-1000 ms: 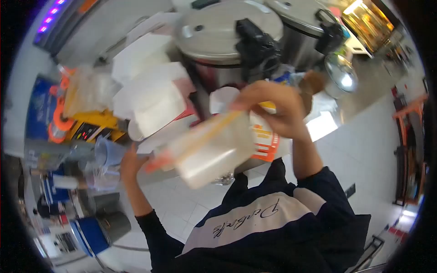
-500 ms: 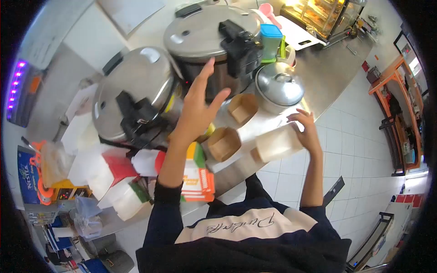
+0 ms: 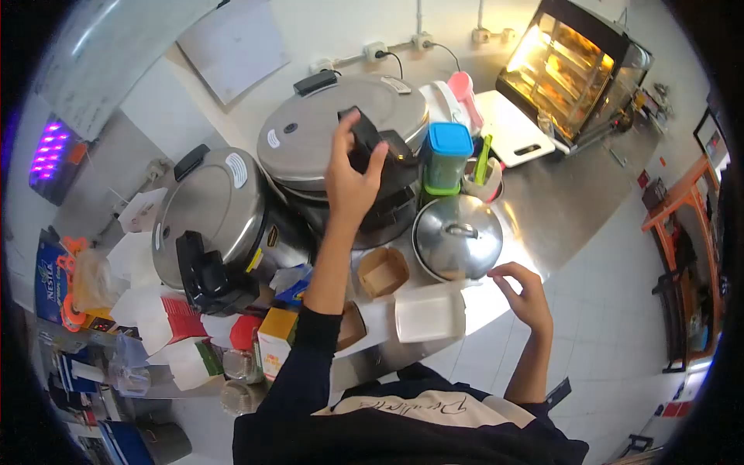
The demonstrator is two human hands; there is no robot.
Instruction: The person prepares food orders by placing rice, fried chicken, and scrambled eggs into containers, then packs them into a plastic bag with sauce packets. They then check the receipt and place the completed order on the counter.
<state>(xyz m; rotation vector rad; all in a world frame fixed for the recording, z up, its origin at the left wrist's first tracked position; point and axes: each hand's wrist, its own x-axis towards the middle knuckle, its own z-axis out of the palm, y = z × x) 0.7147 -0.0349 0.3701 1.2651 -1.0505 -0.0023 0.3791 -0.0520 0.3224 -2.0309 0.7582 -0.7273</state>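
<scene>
My left hand (image 3: 353,182) is at the black lid handle (image 3: 370,143) of the rear rice cooker (image 3: 333,132), its thumb and fingers around the handle; the cooker's lid is down. My right hand (image 3: 531,298) hangs over the counter's front edge, fingers loosely curved and apart, holding nothing. Just left of it lies a white-lined paper food box (image 3: 430,315). A round metal lid (image 3: 457,232) covers the pot beyond that hand. One brown paper box (image 3: 384,273) stands behind the white one; another brown box (image 3: 350,325) is partly hidden by my left forearm.
A second rice cooker (image 3: 217,225) stands at left, with folded cartons (image 3: 182,318) in front. Behind the pot are a blue-lidded container (image 3: 449,155), a pink scoop (image 3: 463,93), a white cutting board (image 3: 511,132) and a lit food display case (image 3: 570,70).
My left hand has moved onto the rear cooker's handle. My right hand has come away from the white-lined box, which now lies on the counter. The view has tilted upward.
</scene>
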